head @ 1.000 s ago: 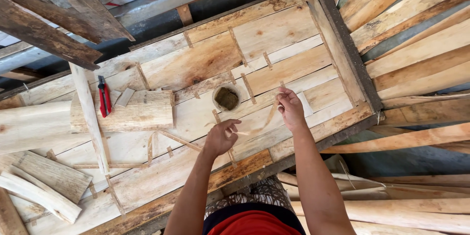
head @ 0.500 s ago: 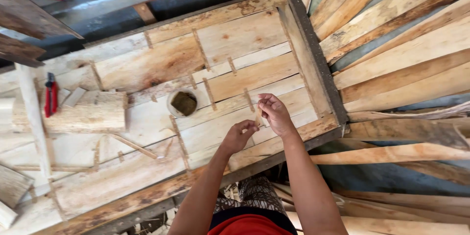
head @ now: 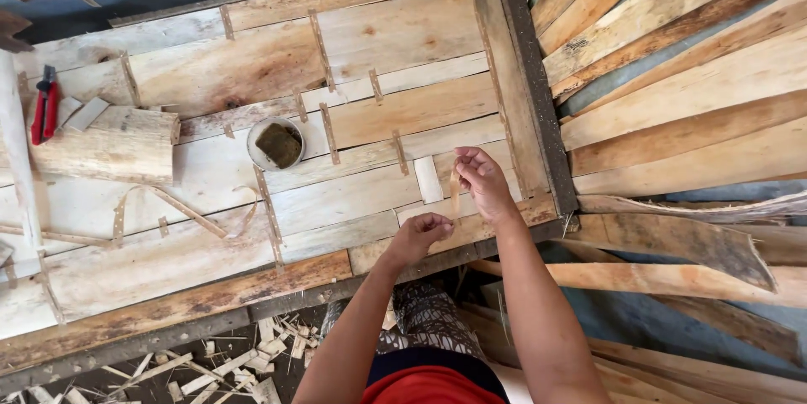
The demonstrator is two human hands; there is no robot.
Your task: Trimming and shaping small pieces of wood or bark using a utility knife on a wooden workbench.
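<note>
The right hand (head: 483, 179) pinches a thin veneer strip (head: 455, 190) upright near the wooden panel's (head: 252, 211) right edge; the left hand (head: 424, 230), loosely curled at the front edge, seemingly holds its lower end. The strip looks mid-placement; laying it flat calls for alignment beside the small pale piece (head: 428, 179).

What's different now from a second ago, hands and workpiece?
Both hands drew together toward the panel's near right corner. The right hand now pinches a thin wood strip upright; the left hand has closed into a loose fist just below it. The small round bowl, red-handled pliers and wood block lie as before.
</note>
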